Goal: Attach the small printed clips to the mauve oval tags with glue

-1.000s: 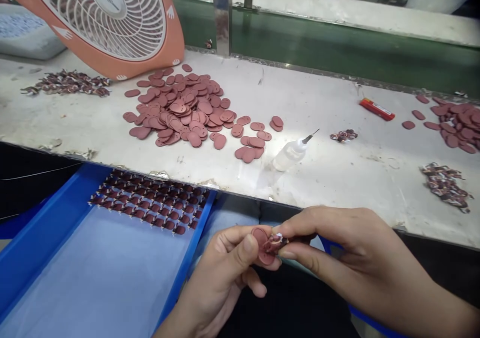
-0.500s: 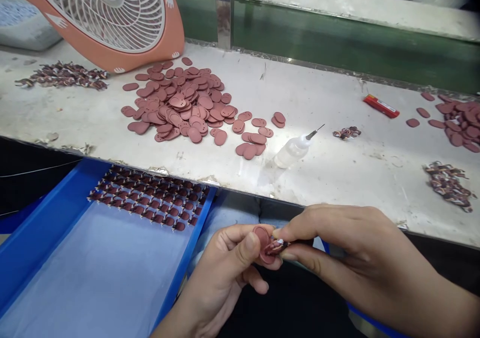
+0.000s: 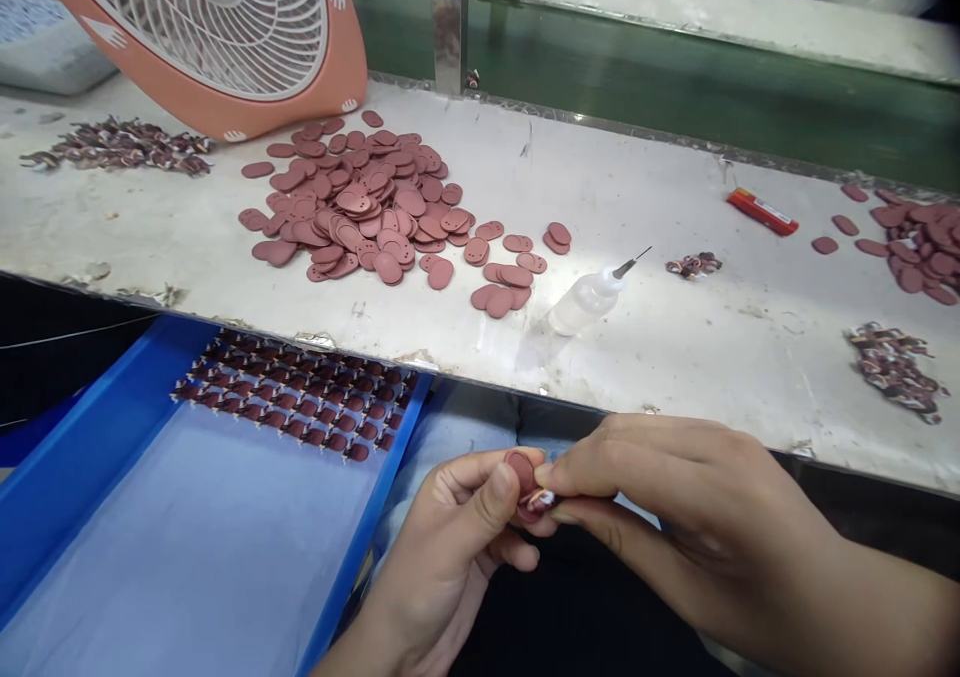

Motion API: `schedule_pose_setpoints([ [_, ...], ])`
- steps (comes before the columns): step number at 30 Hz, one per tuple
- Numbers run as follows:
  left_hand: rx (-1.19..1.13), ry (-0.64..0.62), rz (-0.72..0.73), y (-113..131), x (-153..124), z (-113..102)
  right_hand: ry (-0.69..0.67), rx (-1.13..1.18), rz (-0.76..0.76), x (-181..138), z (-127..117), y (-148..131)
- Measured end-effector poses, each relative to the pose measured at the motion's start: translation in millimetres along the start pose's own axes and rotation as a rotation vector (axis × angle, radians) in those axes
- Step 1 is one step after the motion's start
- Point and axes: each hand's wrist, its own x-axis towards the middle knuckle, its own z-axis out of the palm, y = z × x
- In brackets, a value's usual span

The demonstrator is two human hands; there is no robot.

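Note:
My left hand (image 3: 457, 527) pinches a small reddish-brown oval piece (image 3: 520, 469) between thumb and fingers, just below the table's front edge. My right hand (image 3: 675, 507) is closed on a small patterned part (image 3: 537, 500) and presses it against that oval piece. Both hands meet over my lap. A big heap of the same oval pieces (image 3: 367, 207) lies on the white table (image 3: 652, 347) ahead. A clear glue bottle with a needle tip (image 3: 589, 297) lies on its side to the right of the heap.
A blue tray (image 3: 90, 457) at lower left holds rows of finished pieces (image 3: 300, 402). An orange fan (image 3: 225, 27) stands at back left. Piles of patterned parts (image 3: 120, 145) (image 3: 896, 369), a red lighter (image 3: 762, 211), more ovals (image 3: 919, 247) and a green conveyor belt (image 3: 675, 77) lie beyond.
My right fingers have slid closer over the patterned part, pushing it further onto the oval piece. The hands stay in the same place; the view has shifted slightly.

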Motion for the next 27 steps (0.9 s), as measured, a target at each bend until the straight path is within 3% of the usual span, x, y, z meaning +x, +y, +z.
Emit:
schedule_pose_setpoints([
  [27, -0.092, 0.032, 0.01, -4.1, -2.6, -6.0, 0.016, -0.056, -0.078, 5.3, 7.4, -1.5],
])
